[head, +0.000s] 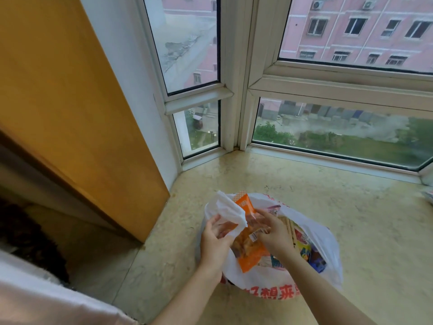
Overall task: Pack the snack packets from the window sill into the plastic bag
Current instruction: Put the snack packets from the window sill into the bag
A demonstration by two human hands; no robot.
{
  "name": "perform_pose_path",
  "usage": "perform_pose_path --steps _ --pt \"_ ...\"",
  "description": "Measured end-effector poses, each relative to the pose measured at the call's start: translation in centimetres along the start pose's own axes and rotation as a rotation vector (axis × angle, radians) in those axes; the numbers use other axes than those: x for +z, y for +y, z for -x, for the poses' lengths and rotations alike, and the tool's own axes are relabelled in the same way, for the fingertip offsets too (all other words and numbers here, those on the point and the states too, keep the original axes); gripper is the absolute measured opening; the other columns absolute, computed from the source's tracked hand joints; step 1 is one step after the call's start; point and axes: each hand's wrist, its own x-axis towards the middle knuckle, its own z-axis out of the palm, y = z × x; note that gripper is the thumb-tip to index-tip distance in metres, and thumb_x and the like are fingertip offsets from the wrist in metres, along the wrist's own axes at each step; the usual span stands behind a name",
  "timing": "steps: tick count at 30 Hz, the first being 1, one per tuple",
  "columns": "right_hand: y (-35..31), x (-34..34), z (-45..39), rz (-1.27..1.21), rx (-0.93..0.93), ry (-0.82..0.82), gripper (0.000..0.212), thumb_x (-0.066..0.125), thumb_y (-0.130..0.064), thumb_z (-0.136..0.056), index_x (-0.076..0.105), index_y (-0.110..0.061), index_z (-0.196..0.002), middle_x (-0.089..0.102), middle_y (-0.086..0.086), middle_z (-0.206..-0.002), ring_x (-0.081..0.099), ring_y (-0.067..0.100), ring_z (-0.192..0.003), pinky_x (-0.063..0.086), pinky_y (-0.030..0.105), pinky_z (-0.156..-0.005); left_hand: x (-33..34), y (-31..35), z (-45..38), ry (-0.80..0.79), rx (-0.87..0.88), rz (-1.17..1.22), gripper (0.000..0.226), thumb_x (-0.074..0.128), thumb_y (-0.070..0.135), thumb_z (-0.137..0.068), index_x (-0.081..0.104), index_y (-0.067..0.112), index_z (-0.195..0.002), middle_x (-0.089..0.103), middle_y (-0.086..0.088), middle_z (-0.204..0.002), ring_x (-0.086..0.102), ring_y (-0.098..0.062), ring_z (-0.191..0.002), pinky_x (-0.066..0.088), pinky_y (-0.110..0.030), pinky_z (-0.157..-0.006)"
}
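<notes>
White plastic bag [269,283], red Chinese print, left hand [214,240] gripping its rim; right hand [274,233] pinching orange packet [249,250].

One plastic bag [325,249] is sitting on the window sill [304,188]. One orange snack packet [248,249] is showing; further packets inside are overlapping, exact number indeterminable. Two hands are working.

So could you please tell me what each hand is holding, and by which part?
The left hand grips the plastic bag by its handle and rim on the left. The right hand pinches the orange snack packet around its middle, over the bag's mouth.
</notes>
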Motion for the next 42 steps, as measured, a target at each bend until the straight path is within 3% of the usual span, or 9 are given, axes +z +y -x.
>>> perform_pose_path --steps 4,9,13,18,21,25,29,34,42 --pt "-0.2 0.9 -1.4 -0.003 -0.035 -0.014 0.063 0.057 0.004 -0.082 0.052 -0.032 -0.133 0.066 -0.008 -0.113 0.064 0.012 -0.099 0.053 0.025 -0.065 -0.7 1.5 0.0 -0.181 -0.133 0.014 0.054 0.041 -0.021 -0.08 0.058 0.004 -0.125 0.074 -0.005 -0.096 0.067 -0.008 -0.087 0.048 -0.016 -0.064" --pt "0.2 1.6 -1.2 -0.132 -0.057 0.045 0.053 0.07 -0.004 -0.08 0.057 -0.029 -0.126 0.069 -0.011 -0.101 0.067 0.009 -0.091 0.058 0.035 -0.075 -1.1 2.9 0.8 -0.466 -0.317 -0.144 0.043 0.071 0.016 -0.073 0.062 0.014 -0.115 0.059 0.006 -0.1 0.055 -0.004 -0.081 0.039 -0.018 -0.067" --pt "0.1 3.2 -1.0 -0.215 -0.019 0.101 0.052 0.072 0.0 -0.077 0.059 -0.033 -0.116 0.069 -0.008 -0.101 0.066 0.009 -0.094 0.055 0.029 -0.078 0.1 0.9 -0.2 -0.15 -0.266 -0.609 0.096 0.075 0.071 -0.056 0.038 0.027 -0.132 0.042 0.003 -0.137 0.043 -0.018 -0.125 0.044 -0.033 -0.098" --pt "0.7 3.1 -1.0 -0.257 -0.041 0.156 0.064 0.063 0.009 -0.079 0.054 -0.038 -0.121 0.068 -0.003 -0.108 0.066 0.013 -0.098 0.059 0.037 -0.074 0.5 0.0 -1.6 0.026 -0.016 -1.152 0.05 0.047 0.066 -0.086 0.06 0.021 -0.103 0.059 -0.001 -0.107 0.046 -0.023 -0.12 0.029 -0.039 -0.102" --pt "1.5 2.1 -0.3 -0.221 -0.084 0.213 0.061 0.06 0.008 -0.085 0.051 -0.036 -0.127 0.068 -0.009 -0.108 0.064 0.004 -0.102 0.057 0.023 -0.07 0.4 0.6 -1.2 -0.047 -0.164 -0.651 0.035 0.05 0.039 -0.096 0.066 0.014 -0.078 0.065 -0.001 -0.076 0.063 -0.024 -0.088 0.044 -0.037 -0.086" --pt "1.8 2.4 0.0 -0.159 -0.081 0.294 0.07 0.055 0.001 -0.091 0.033 -0.043 -0.141 0.061 -0.022 -0.111 0.061 -0.003 -0.1 0.056 0.023 -0.071 -0.4 4.0 0.3 -0.092 -0.101 0.063 0.019 0.045 0.02 -0.1 0.063 0.013 -0.1 0.069 -0.01 -0.073 0.063 -0.022 -0.059 0.053 -0.032 -0.062" --pt "2.3 5.0 0.6 0.09 -0.164 0.056 0.068 0.047 -0.013 -0.097 0.015 -0.046 -0.147 0.046 -0.012 -0.14 0.046 0.01 -0.127 0.05 0.034 -0.095 -1.2 6.5 1.4 -0.21 0.016 0.057 0.02 0.052 0.012 -0.097 0.057 0.02 -0.115 0.072 -0.008 -0.088 0.062 -0.018 -0.059 0.052 -0.031 -0.06" --pt "4.8 6.3 1.0 0.878 -0.17 -0.089 0.069 0.028 -0.046 -0.101 -0.018 -0.023 -0.146 -0.012 -0.002 -0.158 -0.023 0.015 -0.139 -0.014 0.034 -0.113 -2.8 7.4 2.4 -0.31 0.03 0.139 0.027 0.058 0.004 -0.091 0.06 0.012 -0.117 0.07 -0.007 -0.094 0.063 -0.017 -0.062 0.054 -0.027 -0.059" --pt "2.3 4.0 0.8 0.89 -0.248 -0.154 0.063 0.039 -0.038 -0.1 0.009 -0.025 -0.153 0.008 -0.002 -0.16 -0.001 0.018 -0.147 -0.005 0.037 -0.116 -3.5 7.8 2.4 -0.326 0.007 0.195 0.032 0.055 0.003 -0.092 0.058 0.017 -0.12 0.071 -0.013 -0.109 0.068 -0.019 -0.069 0.058 -0.029 -0.069"
